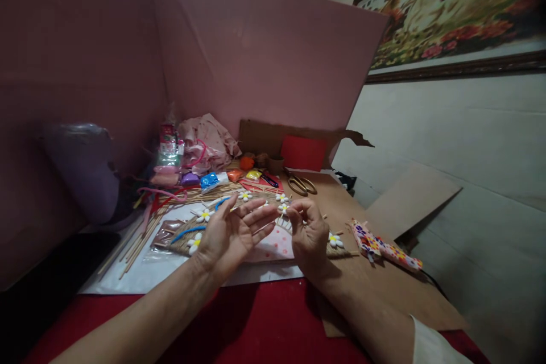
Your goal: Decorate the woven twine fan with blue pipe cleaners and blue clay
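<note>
The left hand (232, 236) is open, fingers loosely apart; the right hand (310, 233) pinches its fingertips together, on what I cannot tell. Below both hands' fingers lies the fan-shaped, flower-trimmed twine craft (275, 245), long axis running left-right.

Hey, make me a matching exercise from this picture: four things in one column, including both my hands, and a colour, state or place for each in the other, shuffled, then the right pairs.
Things:
1. left hand
2. right hand
3. scissors
4. twine-covered piece

Descriptions:
A. gold-coloured, in front of the red card
B. palm open, fingers stretched out
C. dotted with white flowers that have yellow centres
D. thumb and fingers drawn together

Right pairs: 1-B, 2-D, 3-A, 4-C
</note>
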Motion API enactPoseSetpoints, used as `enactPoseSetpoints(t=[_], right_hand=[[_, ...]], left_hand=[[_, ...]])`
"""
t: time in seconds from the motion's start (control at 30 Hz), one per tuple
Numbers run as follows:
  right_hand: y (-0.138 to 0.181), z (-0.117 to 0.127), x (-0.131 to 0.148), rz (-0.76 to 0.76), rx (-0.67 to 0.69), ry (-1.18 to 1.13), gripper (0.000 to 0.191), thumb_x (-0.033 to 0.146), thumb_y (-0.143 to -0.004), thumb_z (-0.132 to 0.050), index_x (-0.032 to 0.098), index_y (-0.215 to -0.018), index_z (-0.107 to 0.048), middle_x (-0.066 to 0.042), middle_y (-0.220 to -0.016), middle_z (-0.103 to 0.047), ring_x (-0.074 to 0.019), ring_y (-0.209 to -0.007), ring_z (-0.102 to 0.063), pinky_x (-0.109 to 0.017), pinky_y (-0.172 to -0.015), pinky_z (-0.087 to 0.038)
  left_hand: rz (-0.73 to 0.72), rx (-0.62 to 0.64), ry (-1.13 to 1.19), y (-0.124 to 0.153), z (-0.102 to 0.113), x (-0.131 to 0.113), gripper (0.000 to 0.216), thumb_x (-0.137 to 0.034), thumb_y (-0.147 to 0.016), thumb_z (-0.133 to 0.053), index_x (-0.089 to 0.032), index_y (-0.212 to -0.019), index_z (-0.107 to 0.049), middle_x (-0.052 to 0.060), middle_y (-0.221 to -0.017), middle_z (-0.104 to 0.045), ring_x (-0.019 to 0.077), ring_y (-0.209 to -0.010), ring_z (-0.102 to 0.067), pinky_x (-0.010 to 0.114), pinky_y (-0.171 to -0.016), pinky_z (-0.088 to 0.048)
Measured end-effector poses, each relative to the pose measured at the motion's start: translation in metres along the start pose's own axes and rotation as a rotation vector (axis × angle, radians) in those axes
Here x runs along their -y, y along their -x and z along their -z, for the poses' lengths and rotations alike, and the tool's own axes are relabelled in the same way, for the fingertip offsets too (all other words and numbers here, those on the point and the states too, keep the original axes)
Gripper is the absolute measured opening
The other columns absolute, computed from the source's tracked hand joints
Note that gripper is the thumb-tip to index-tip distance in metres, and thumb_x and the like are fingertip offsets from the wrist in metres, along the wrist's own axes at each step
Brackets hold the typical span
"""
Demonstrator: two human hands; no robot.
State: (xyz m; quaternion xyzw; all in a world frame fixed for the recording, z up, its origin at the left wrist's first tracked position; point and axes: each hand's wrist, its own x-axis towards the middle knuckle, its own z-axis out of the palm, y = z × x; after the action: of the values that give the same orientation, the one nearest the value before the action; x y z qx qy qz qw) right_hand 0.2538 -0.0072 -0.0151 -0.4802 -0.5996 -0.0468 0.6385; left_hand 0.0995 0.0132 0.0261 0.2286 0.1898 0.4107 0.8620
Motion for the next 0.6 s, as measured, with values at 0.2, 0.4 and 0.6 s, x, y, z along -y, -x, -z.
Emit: enactPoseSetpoints(t=[0.2, 0.4, 0.6], right_hand=[[-0.0022, -0.0004, -0.0001, -0.013, 0.045, -0.023, 0.018, 0.031, -0.089, -0.050, 0.020, -0.075, -0.051, 0.001, -0.067, -0.053, -0.0133, -0.061, -0.049, -0.025, -0.058, -0.038], [-0.0024, -0.0001, 0.0000, -0.053, 0.092, -0.024, 0.033, 0.035, -0.095, -0.034, 0.020, -0.067, -0.044, 0.002, -0.060, -0.043, -0.0117, -0.055, -0.041, -0.025, -0.054, -0.034], [-0.0013, -0.0021, -0.0013, -0.047, 0.090, -0.127, 0.018, 0.029, -0.089, -0.050, 0.018, -0.075, -0.052, 0.001, -0.067, -0.052, -0.0122, -0.061, -0.049, -0.025, -0.058, -0.040]], left_hand=[[0.022, 0.034, -0.125, 0.0014, -0.0022, 0.0065, 0.042, -0.039, -0.087, -0.040, -0.009, -0.089, -0.069, 0.016, -0.098, -0.069, 0.0226, -0.095, -0.062, 0.033, -0.080, -0.045], [0.043, 0.009, -0.169, 0.0004, -0.0038, 0.0076, 0.046, -0.044, -0.087, -0.040, -0.011, -0.085, -0.071, 0.014, -0.089, -0.070, 0.0191, -0.080, -0.061, 0.030, -0.073, -0.044], [0.013, 0.032, -0.189, 0.0004, -0.0059, 0.0079, 0.047, -0.045, -0.086, -0.040, -0.011, -0.084, -0.072, 0.013, -0.089, -0.069, 0.0198, -0.083, -0.059, 0.031, -0.073, -0.043]])
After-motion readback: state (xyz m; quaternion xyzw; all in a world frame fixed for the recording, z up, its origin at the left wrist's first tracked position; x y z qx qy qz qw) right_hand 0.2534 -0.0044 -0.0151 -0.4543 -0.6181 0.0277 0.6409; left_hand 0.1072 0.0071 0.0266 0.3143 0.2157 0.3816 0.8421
